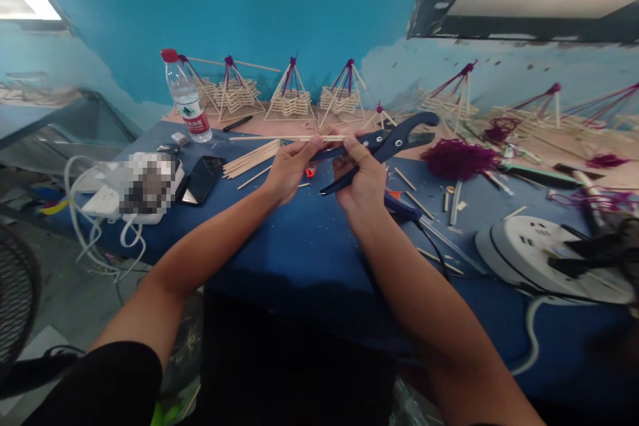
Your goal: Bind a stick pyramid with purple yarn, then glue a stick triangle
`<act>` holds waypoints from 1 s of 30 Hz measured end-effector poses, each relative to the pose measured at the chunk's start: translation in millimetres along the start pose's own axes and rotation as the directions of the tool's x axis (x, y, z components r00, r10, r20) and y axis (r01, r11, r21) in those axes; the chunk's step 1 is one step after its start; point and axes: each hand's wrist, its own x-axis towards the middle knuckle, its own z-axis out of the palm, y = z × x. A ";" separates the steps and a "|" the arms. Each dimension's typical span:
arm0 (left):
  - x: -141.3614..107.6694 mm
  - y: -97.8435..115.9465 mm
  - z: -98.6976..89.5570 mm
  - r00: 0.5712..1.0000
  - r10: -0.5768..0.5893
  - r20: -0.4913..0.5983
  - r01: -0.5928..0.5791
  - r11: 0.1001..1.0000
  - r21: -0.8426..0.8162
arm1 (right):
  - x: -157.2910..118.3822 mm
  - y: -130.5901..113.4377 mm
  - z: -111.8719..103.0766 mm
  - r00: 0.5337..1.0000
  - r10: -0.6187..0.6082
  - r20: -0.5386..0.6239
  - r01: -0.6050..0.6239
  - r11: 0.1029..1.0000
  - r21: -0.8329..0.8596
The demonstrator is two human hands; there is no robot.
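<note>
My left hand [291, 168] pinches a thin wooden stick [262, 139], held level above the table. My right hand [363, 180] is closed round a dark blue hand cutter [394, 138] with a hooked jaw, its jaws pointing right and away from the stick. The right thumb and fingertips also touch the stick's right end. A bundle of similar wooden sticks [253, 158] lies just behind my left wrist. Between the hands a small orange item [310, 172] rests on the blue table. Beneath my right wrist lies a glue gun [405, 208], partly covered.
Several stick frames tied with purple yarn [290, 96] line the back wall. A water bottle [187, 100], a phone [204, 179] and cabled white chargers stand left. To the right are a purple yarn heap [462, 158], cut stick pieces and a round power strip [534, 249].
</note>
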 end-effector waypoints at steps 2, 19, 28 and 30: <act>0.3 1.8 0.7 0.999 0.051 -0.016 -0.050 0.998 0.028 | -0.9 1.6 0.7 1.000 0.002 0.014 -0.002 1.000 0.021; 11.4 30.5 -23.2 0.997 -0.061 -0.055 0.068 0.989 0.130 | -5.5 -0.3 1.6 0.945 -0.149 0.292 0.233 0.932 -0.279; 10.2 29.8 -35.4 0.996 -0.085 0.005 0.082 0.975 0.208 | -5.9 -1.1 -2.7 0.897 -0.254 0.361 0.383 0.854 -0.351; 9.5 29.7 -34.8 0.996 -0.084 -0.006 0.083 0.971 0.226 | -6.8 -2.3 -2.9 0.892 -0.257 0.371 0.397 0.838 -0.373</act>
